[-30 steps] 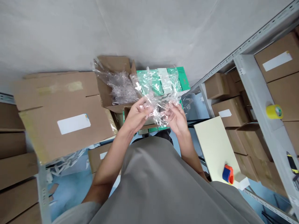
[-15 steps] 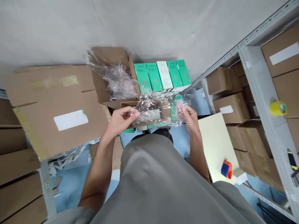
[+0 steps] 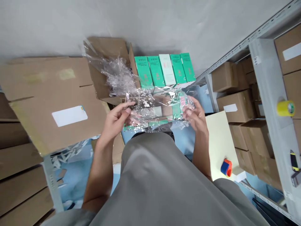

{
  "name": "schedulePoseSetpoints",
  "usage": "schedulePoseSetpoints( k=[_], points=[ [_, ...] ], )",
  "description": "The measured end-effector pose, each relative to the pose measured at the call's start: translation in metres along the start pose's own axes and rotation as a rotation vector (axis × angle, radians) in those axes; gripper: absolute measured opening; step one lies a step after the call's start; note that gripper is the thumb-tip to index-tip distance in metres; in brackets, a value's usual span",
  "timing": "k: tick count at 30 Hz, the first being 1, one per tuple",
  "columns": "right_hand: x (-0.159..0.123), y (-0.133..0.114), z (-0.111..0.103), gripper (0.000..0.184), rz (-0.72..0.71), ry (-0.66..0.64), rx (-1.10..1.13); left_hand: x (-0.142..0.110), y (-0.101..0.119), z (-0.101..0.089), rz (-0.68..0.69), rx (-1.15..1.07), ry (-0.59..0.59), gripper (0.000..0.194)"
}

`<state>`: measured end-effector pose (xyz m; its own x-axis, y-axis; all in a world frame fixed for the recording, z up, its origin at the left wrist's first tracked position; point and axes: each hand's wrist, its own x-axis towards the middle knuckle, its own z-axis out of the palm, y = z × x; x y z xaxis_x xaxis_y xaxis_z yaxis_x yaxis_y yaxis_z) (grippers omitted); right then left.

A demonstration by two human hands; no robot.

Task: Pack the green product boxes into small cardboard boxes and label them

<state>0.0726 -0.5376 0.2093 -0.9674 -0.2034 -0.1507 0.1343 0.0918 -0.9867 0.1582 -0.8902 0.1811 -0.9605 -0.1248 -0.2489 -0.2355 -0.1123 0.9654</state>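
Between my two hands stretches a crumpled sheet of clear plastic wrap (image 3: 156,108), held flat in front of me. My left hand (image 3: 116,117) pinches its left edge and my right hand (image 3: 196,114) grips its right edge, fingers curled. Just beyond the wrap stands a row of green boxes with one white box (image 3: 164,70) against the wall. Left of that row, an open cardboard box (image 3: 110,70) is stuffed with more crumpled clear wrap (image 3: 117,78).
A large closed carton with a white label (image 3: 54,100) sits on the left shelf. A metal rack (image 3: 265,78) on the right holds cartons and a yellow tape roll (image 3: 285,108). A cream board (image 3: 221,144) carries a red-and-blue object (image 3: 226,167).
My hands have drawn apart, spreading the wrap from a bunched clump into a wide sheet. The view has shifted slightly, and the green boxes now show uncovered behind it.
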Motion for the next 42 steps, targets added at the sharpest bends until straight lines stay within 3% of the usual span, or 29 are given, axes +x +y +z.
schedulePoseSetpoints(
  k=[2,5,8,10,12,15,17,22,25,30,36,42],
  points=[
    [-0.004,-0.003,-0.003,0.061,0.007,-0.079,-0.001,-0.001,0.003,-0.003,0.008,-0.037,-0.011,0.043],
    [-0.01,-0.002,0.0,0.04,0.026,-0.077,-0.083,-0.002,0.006,-0.003,0.076,-0.075,0.062,0.033],
    [-0.013,0.001,0.005,0.037,0.003,-0.04,-0.156,0.0,0.007,0.001,0.168,-0.086,0.183,0.029],
    [-0.013,0.001,0.005,0.037,-0.041,0.007,-0.167,0.001,0.008,0.001,0.154,-0.069,0.207,0.024],
    [-0.013,0.0,0.002,0.033,-0.106,0.079,-0.163,0.0,0.01,0.0,0.09,-0.065,0.173,0.026],
    [-0.013,-0.004,-0.01,0.027,-0.203,0.136,-0.172,-0.005,0.017,0.003,0.021,-0.081,0.068,0.044],
    [-0.014,-0.007,-0.019,0.03,-0.231,0.107,-0.202,-0.01,0.021,0.011,0.016,-0.01,0.053,0.047],
    [-0.015,-0.017,-0.023,0.058,-0.162,0.009,-0.26,-0.009,0.013,0.041,0.069,0.381,0.175,0.032],
    [-0.007,-0.018,-0.004,0.041,-0.135,-0.032,-0.354,0.0,0.004,0.049,0.131,0.684,0.213,0.017],
    [0.031,-0.012,0.053,0.016,-0.177,-0.198,-0.652,0.013,0.005,0.041,0.021,1.157,0.188,0.04],
    [0.063,-0.007,0.103,0.035,-0.034,-0.46,-1.338,0.016,0.006,0.025,-0.074,1.392,-0.031,0.048],
    [0.068,0.006,0.132,0.042,-0.072,-0.607,-1.554,0.031,-0.007,0.024,0.013,1.517,-0.318,0.03]
  ],
)
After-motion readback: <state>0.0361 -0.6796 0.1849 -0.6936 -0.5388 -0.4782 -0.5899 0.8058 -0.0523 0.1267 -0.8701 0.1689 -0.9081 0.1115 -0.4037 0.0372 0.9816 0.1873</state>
